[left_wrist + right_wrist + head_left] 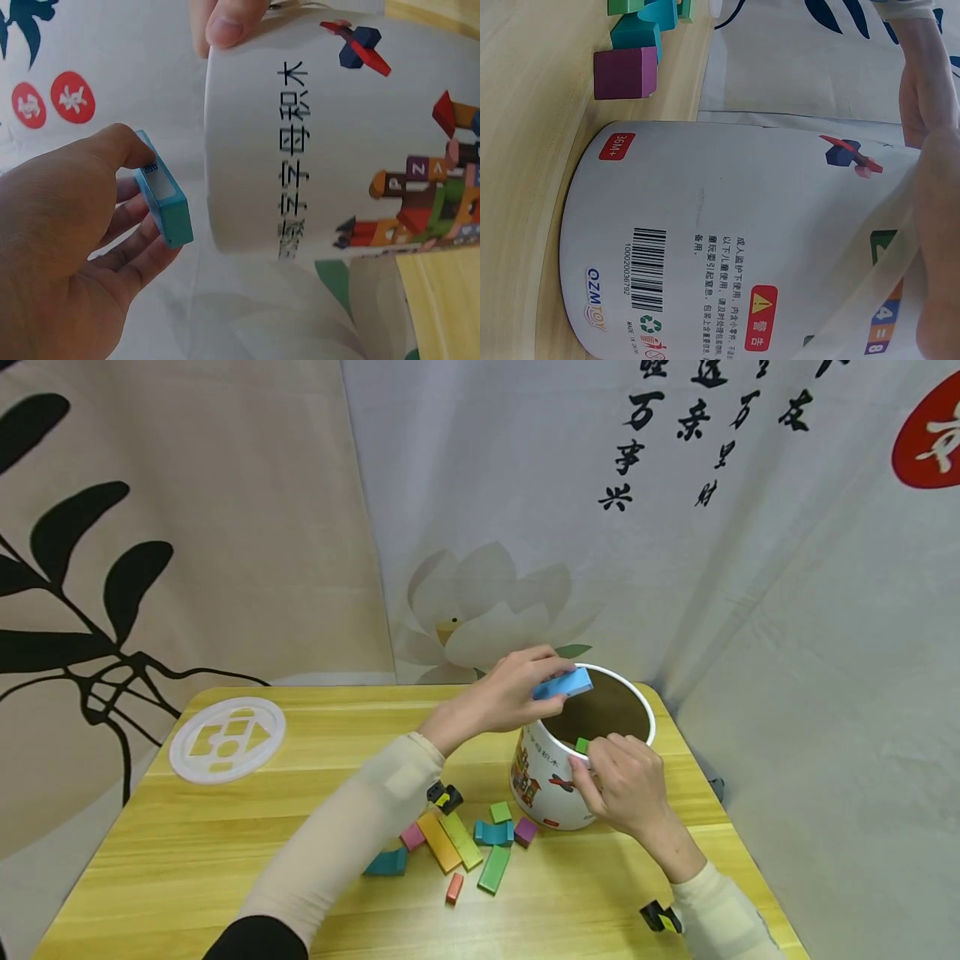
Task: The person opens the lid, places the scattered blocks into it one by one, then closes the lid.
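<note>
White printed bucket (543, 777) stood upright on the wood-grain counter (585, 893), mouth facing up, brown inner wall showing; bottom hidden, so contents could not be told. A small green piece (582, 745) showed at the near rim, beside the right-hand fingers; could not tell whether held or resting inside. Left hand (517, 692) at the bucket's 10 o'clock, thumb and fingers narrowed on a blue block (564, 683), raised just above the rim. Right hand (628, 781) at 5 o'clock, fingers curled over the rim, thumb against the outer wall. Loose blocks (460, 841) lay clustered toward 8 o'clock, the purple block (526, 832) nearest the base. White cut-out disc (258, 714) lay flat, well apart, at 9 o'clock. One black-and-yellow piece (660, 917) sat toward 5 o'clock, beside the right sleeve (720, 906).
</note>
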### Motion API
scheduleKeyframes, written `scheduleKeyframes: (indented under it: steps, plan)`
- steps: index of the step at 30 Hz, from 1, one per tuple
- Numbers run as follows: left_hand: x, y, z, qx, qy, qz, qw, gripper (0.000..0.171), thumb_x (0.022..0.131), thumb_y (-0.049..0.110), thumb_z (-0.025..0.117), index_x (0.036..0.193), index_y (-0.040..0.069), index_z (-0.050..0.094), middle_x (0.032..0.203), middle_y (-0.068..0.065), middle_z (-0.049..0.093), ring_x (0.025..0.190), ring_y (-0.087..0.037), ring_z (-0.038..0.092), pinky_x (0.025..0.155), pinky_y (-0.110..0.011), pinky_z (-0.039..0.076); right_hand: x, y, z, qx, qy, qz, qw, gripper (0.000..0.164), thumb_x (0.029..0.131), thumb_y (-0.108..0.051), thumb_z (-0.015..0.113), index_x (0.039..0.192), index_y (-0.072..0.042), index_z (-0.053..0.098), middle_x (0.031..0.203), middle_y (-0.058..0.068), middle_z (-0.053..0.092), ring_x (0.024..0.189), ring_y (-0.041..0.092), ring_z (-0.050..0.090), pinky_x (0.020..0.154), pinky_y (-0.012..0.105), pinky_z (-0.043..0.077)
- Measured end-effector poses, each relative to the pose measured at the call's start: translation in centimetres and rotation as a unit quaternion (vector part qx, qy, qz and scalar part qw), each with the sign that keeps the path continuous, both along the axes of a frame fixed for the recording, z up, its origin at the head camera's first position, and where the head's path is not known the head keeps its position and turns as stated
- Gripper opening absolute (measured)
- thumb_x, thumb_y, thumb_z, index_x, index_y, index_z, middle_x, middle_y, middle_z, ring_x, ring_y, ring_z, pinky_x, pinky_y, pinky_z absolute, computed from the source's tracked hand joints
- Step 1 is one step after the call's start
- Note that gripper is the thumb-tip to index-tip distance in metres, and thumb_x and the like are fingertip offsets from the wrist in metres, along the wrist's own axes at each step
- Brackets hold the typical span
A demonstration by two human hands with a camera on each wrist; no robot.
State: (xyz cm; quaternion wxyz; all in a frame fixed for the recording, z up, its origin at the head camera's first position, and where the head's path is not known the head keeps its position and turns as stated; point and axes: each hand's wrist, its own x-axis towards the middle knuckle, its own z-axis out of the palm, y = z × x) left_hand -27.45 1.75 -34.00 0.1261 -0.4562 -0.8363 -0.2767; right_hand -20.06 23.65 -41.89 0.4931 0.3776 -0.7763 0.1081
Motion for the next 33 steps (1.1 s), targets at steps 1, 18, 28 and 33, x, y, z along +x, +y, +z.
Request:
scheduleKeyframes:
  steps: [1,18,28,33]
  plan:
    - [-0.1,0.4,0.1,-0.004,0.000,-0.002,1.0000,0.044,0.096,0.022,0.065,0.137,0.005,0.066,0.120,-0.006,0.064,0.092,-0.011,0.057,0.076,-0.022,0.051,0.0,0.0,0.0,0.000,0.000,0.001,1.000,0.043,0.098,-0.030,0.050,0.060,-0.012,0.041,0.053,-0.008,0.029,0.047,0.007,0.020,0.042,0.023,0.016]
    - [-0.3,4.5,0.3,-0.047,-0.002,-0.025,0.9986,0.043,0.101,0.024,0.066,0.139,0.005,0.063,0.129,-0.007,0.062,0.102,-0.011,0.058,0.087,-0.022,0.052,-0.1,0.1,-0.1,0.002,-0.009,-0.002,1.000,0.043,0.100,-0.032,0.049,0.062,-0.011,0.043,0.053,-0.007,0.032,0.049,0.006,0.022,0.043,0.023,0.018]
    - [-0.3,4.8,0.1,-0.059,-0.003,-0.026,0.9979,0.051,0.101,0.028,0.067,0.146,0.007,0.058,0.135,-0.009,0.060,0.111,-0.015,0.059,0.092,-0.027,0.052,-0.1,0.0,-0.2,0.001,-0.003,-0.002,1.000,0.044,0.100,-0.031,0.049,0.061,-0.011,0.042,0.053,-0.007,0.033,0.048,0.007,0.023,0.042,0.023,0.019]
    - [-0.4,4.6,-0.1,-0.070,0.012,-0.002,0.9975,0.057,0.100,0.040,0.066,0.148,0.012,0.056,0.145,-0.006,0.056,0.125,-0.017,0.054,0.102,-0.032,0.049,-0.1,0.0,-0.1,0.001,0.000,-0.003,1.000,0.045,0.100,-0.031,0.048,0.061,-0.012,0.042,0.053,-0.007,0.032,0.047,0.008,0.023,0.043,0.023,0.018]
